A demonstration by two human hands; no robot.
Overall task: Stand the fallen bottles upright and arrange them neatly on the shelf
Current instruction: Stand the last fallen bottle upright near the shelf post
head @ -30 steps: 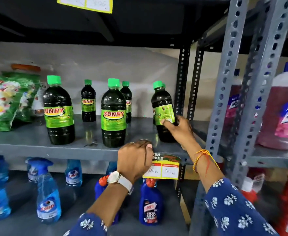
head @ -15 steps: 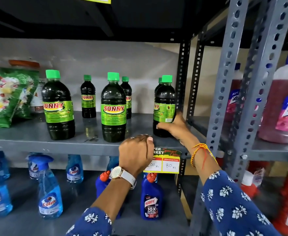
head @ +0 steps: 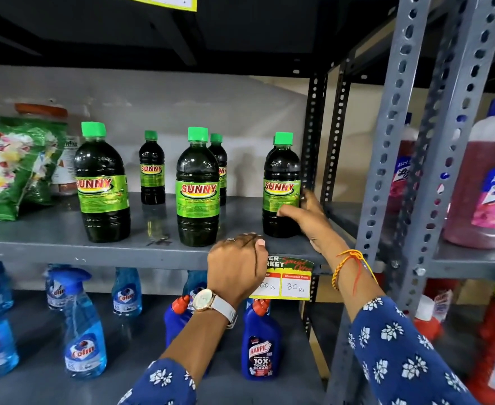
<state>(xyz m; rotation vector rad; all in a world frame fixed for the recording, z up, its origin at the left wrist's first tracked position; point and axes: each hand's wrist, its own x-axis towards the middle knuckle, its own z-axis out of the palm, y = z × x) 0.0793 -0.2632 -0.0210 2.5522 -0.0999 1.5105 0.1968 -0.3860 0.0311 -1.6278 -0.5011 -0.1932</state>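
Several dark Sunny bottles with green caps stand upright on the grey shelf (head: 65,244). Three large ones line the front: left bottle (head: 101,182), middle bottle (head: 198,188), right bottle (head: 281,185). Two small ones stand behind them (head: 152,168) (head: 220,165), and another is mostly hidden behind the right bottle. My right hand (head: 310,217) wraps the lower right side of the right bottle, thumb on its label. My left hand (head: 236,264) is a closed fist resting on the shelf's front edge, holding nothing.
Green detergent bags (head: 9,165) lie at the shelf's left end. A perforated steel post (head: 313,135) stands just right of the held bottle. A price tag (head: 287,279) hangs off the shelf edge. Blue spray bottles (head: 82,325) and Harpic bottles (head: 260,343) fill the shelf below.
The right bottle went from tilted to upright under my right hand and now stands nearer the post. My left fist stayed on the shelf edge.
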